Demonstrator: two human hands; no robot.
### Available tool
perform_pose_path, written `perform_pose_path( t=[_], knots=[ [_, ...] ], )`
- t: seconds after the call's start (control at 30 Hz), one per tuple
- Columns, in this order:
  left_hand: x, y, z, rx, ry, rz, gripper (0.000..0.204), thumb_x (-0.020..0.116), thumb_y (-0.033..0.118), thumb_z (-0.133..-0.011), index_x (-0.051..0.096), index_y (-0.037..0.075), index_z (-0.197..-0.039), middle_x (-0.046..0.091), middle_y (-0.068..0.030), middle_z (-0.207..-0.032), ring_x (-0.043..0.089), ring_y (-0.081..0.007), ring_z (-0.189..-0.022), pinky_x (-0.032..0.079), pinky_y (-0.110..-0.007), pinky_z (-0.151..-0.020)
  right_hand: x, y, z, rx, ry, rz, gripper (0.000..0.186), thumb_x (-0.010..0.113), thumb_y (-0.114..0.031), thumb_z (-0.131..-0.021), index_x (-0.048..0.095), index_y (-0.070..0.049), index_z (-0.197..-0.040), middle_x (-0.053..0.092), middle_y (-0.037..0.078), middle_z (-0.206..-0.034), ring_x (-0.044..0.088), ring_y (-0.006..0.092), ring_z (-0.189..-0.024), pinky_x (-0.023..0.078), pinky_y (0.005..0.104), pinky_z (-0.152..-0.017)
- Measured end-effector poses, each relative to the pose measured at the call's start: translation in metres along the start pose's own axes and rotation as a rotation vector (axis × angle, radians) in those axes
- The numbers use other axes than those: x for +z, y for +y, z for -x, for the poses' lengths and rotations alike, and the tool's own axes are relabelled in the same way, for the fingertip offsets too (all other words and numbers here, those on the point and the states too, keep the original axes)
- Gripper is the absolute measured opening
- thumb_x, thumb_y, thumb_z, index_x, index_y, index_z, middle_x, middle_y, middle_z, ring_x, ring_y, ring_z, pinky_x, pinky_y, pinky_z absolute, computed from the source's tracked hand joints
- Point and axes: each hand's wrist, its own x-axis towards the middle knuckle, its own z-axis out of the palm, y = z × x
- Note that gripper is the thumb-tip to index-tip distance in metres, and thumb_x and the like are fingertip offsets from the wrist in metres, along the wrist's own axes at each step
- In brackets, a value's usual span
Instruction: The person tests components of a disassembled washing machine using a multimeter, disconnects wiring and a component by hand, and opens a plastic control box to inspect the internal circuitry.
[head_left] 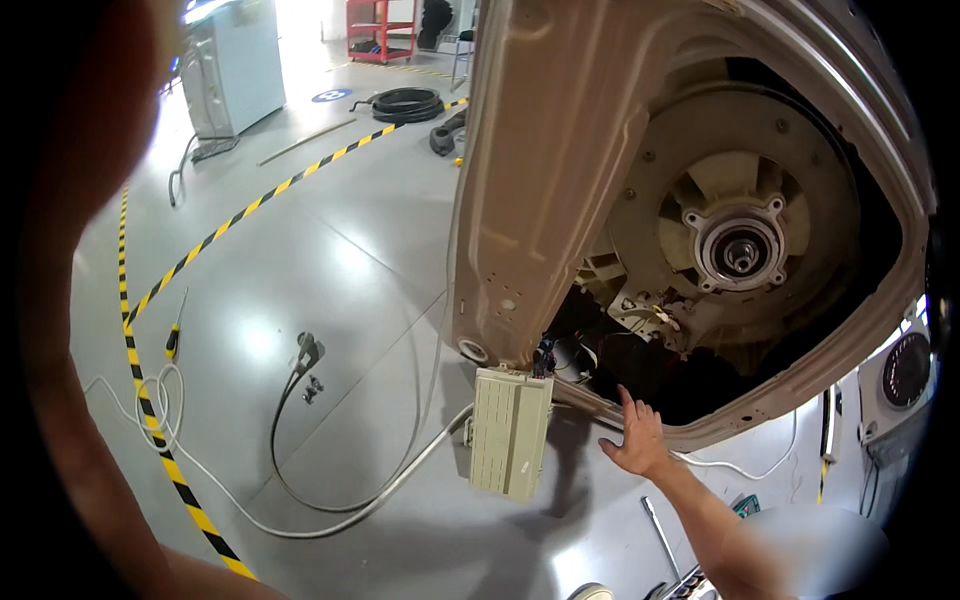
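In front of me stands a washing machine cabinet [530, 180] with a large opening in its side. Inside is a round tub [650, 215] with a metal bearing hub [740, 258] at its centre. My right hand [637, 440] is at the lower rim of the opening, fingers apart, holding nothing; whether it touches the rim I cannot tell. Left of that hand, a beige plastic control box [508, 432] hangs outside by wires at the cabinet's corner. My left hand [95, 100] is raised very close on the left, blurred, its fingers hidden.
On the floor lie a screwdriver [173, 340], a power plug [307, 350] on a looping cable, a coiled black hose [407, 103] and a metal bar tool [660, 535]. Yellow-black tape [220, 222] crosses the floor. A white appliance [235, 70] and red cart [380, 30] stand behind.
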Motion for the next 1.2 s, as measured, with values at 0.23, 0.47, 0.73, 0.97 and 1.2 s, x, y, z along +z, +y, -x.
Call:
perform_pose_path(
  t=[0.23, 0.47, 0.73, 0.97, 1.2],
  knots=[
    [-0.023, 0.107, -0.032, 0.212, -0.031, -0.012, 0.037, 0.043, 0.019, -0.092, 0.049, -0.008, -0.117, 0.046, -0.0212, -0.123, 0.043, -0.0266, -0.115, 0.034, -0.040, -0.098, 0.042, 0.034, -0.011, -0.017, 0.060, 0.142, 0.091, 0.076, -0.033, -0.065, 0.035, -0.002, -0.140, 0.044, 0.020, -0.134, 0.040, 0.0387, -0.123, 0.029, 0.0498, -0.104],
    [-0.001, 0.152, -0.028, 0.302, -0.239, 0.139, 0.037, 0.043, 0.018, -0.092, 0.047, -0.009, -0.117, 0.044, -0.0219, -0.124, 0.042, -0.0269, -0.115, 0.033, -0.040, -0.099, 0.011, -0.001, -0.004, 0.129, -0.140, -0.093, 0.099, 0.072, -0.019, -0.067, 0.018, -0.007, -0.148, 0.037, 0.025, -0.140, 0.034, 0.0433, -0.128, 0.023, 0.0519, -0.109],
    [0.006, 0.185, -0.026, 0.339, -0.321, 0.247, 0.038, 0.043, 0.017, -0.091, 0.046, -0.011, -0.117, 0.041, -0.0227, -0.125, 0.040, -0.0273, -0.115, 0.032, -0.041, -0.099, 0.016, 0.003, -0.009, 0.005, 0.019, -0.152, 0.100, 0.071, -0.011, -0.065, 0.016, -0.009, -0.149, 0.043, 0.026, -0.129, 0.040, 0.0442, -0.118, 0.029, 0.0515, -0.103],
    [0.009, 0.189, -0.014, 0.397, -0.307, 0.343, 0.038, 0.043, 0.016, -0.090, 0.044, -0.012, -0.117, 0.040, -0.0235, -0.126, 0.039, -0.0276, -0.115, 0.031, -0.041, -0.099, 0.017, -0.004, -0.017, -0.004, -0.012, -0.124, 0.099, 0.070, -0.014, -0.066, 0.016, -0.010, -0.149, 0.042, 0.029, -0.132, 0.037, 0.0462, -0.124, 0.027, 0.0518, -0.105],
    [0.017, 0.230, 0.009, 0.579, -0.304, 0.464, 0.039, 0.043, 0.014, -0.090, 0.043, -0.013, -0.117, 0.038, -0.0242, -0.126, 0.038, -0.0280, -0.115, 0.031, -0.042, -0.099, -0.005, 0.006, -0.007, 0.096, -0.064, -0.109, 0.097, 0.068, -0.011, -0.069, 0.014, -0.011, -0.150, 0.038, 0.030, -0.137, 0.033, 0.0468, -0.128, 0.023, 0.0521, -0.108]
  ],
)
